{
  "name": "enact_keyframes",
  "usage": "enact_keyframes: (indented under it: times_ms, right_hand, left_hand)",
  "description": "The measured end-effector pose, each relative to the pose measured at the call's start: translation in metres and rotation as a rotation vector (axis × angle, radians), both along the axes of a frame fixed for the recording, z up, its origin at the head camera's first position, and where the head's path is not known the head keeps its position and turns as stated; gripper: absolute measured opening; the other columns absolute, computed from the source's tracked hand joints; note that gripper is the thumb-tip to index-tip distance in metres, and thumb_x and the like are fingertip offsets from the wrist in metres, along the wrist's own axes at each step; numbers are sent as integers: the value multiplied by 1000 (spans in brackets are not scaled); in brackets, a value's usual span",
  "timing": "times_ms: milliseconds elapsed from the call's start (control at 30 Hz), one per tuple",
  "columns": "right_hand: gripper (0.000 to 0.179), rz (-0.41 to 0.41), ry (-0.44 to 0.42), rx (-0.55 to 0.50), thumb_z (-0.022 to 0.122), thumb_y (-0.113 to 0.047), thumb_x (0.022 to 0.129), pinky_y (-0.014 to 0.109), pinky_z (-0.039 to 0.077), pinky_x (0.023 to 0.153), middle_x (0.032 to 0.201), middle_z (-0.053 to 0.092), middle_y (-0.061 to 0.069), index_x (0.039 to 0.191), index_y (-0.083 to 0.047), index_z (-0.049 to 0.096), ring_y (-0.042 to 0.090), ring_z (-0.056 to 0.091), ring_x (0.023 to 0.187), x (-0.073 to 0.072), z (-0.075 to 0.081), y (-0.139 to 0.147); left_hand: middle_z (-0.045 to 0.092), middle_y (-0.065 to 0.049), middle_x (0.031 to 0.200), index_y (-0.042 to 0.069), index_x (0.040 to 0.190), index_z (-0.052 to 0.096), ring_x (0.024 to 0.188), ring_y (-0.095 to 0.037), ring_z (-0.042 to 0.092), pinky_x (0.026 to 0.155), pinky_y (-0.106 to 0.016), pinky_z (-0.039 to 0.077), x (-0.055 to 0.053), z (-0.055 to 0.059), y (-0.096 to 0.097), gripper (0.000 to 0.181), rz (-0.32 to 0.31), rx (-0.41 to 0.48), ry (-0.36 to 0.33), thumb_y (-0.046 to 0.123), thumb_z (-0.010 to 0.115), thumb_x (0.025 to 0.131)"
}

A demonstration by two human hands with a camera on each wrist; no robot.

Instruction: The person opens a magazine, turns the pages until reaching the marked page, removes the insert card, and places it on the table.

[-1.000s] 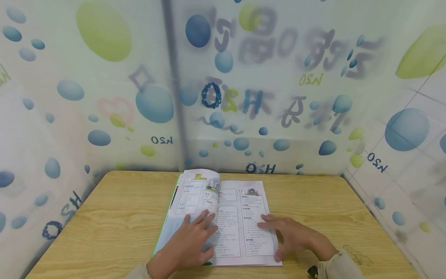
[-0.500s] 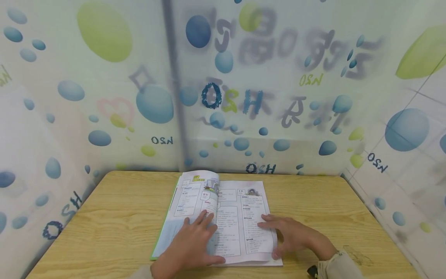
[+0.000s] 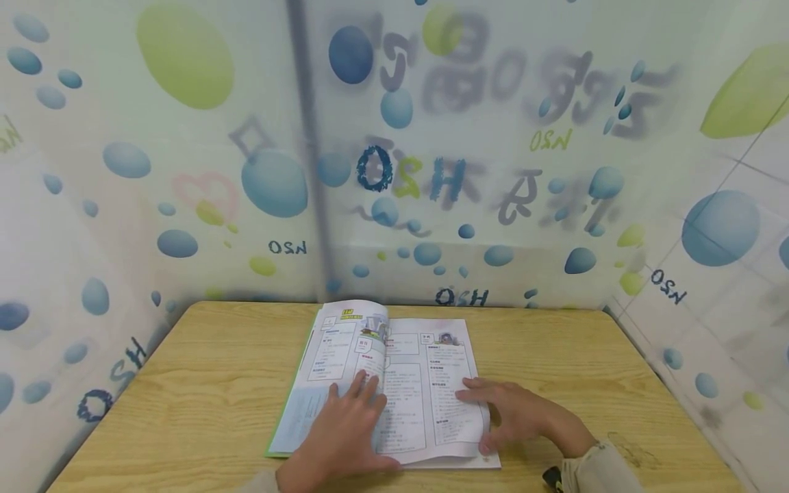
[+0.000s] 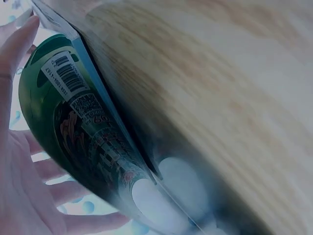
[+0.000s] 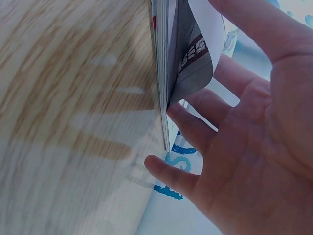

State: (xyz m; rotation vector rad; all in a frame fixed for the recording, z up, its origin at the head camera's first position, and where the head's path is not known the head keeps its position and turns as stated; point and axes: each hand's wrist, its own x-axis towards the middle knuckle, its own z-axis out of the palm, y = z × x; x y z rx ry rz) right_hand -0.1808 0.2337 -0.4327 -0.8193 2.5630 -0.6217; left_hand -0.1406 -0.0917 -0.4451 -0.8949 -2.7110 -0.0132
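A magazine lies open on the wooden table, its left page bowed up towards the spine. My left hand rests on the lower part of that page, fingers spread and thumb reaching over the bottom edge. In the left wrist view, the green back cover with a barcode curves up off the table beside the left hand. At the right page's outer edge, my right hand has fingers on top and thumb at the lower corner. Its thumb and fingers hold the lifted page, which curls away from the pages beneath.
The light wooden table extends on both sides of the magazine. A pale curtain with printed blue and green drops stands behind the table's far edge. Scribbled marks show on the wood at the right.
The right page's lower corner has lifted and curled inward with my right thumb. My left thumb has stretched right along the bottom edge, and the left page lies a little flatter.
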Motion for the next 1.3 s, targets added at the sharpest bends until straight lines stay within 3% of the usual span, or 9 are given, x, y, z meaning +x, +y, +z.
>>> enact_keyframes:
  times_ms: [267, 467, 667, 867, 1100, 1300]
  right_hand:
    - [85, -7, 7, -38, 78, -55, 78, 60, 32, 110, 153, 44, 12, 146, -12, 50, 37, 39, 141, 0, 3, -1]
    - [85, -4, 68, -75, 71, -60, 82, 57, 33, 111, 153, 44, 13, 148, -11, 47, 36, 39, 141, -2, 8, -1]
    - [85, -43, 94, -116, 66, -65, 83, 57, 33, 111, 153, 44, 9, 149, -15, 46, 35, 39, 141, -3, 11, -1]
    - [75, -58, 78, -184, 65, -55, 90, 61, 34, 109, 151, 45, 11, 149, -13, 46, 36, 40, 140, -3, 13, 0]
    - [54, -72, 100, -219, 46, -40, 104, 60, 35, 108, 148, 49, 12, 149, -9, 46, 37, 42, 138, -2, 16, -2]
    - [51, -110, 113, -233, 37, -36, 108, 62, 31, 110, 154, 42, 14, 152, -12, 40, 39, 37, 141, -2, 18, -1]
  left_hand:
    - [58, -18, 133, 7, 113, 67, 126, -42, 51, 84, -67, 48, 0, 1, 5, 100, 40, -18, -67, 90, 62, 59]
    - [57, -19, 135, 7, 116, 66, 127, -43, 50, 85, -65, 48, 0, 4, 5, 99, 45, -37, -106, 89, 62, 61]
    - [60, -16, 130, 9, 110, 68, 123, -39, 54, 83, -62, 50, 0, 8, 1, 86, 28, -42, -46, 83, 63, 67]
    - [64, -12, 121, 11, 108, 67, 115, -34, 58, 82, -58, 49, -3, 14, -5, 73, -3, -51, 30, 76, 64, 74]
    - [60, -11, 131, 16, 132, 61, 121, -33, 56, 90, -61, 47, -6, 11, -8, 80, -44, -30, 46, 72, 66, 75]
    - [41, -13, 154, 23, 150, 44, 140, -37, 39, 102, -69, 34, -6, 11, -8, 96, -119, 21, 121, 70, 72, 72]
